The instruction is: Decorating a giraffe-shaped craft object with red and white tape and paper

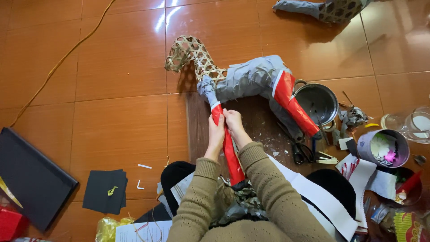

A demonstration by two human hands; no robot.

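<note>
A woven bamboo animal frame lies on a dark wooden board, its body wrapped in grey paper. Red paper covers its front leg and its hind leg. My left hand and my right hand both press on the top of the red front leg, just below the grey wrapping. The leg's lower end reaches down toward my lap, where crumpled grey paper lies.
A metal pot and black scissors lie right of the frame. A round tin with flowers, a glass jar and paper scraps crowd the right. Black sheets and a dark folder lie left. A yellow cord crosses the tiled floor.
</note>
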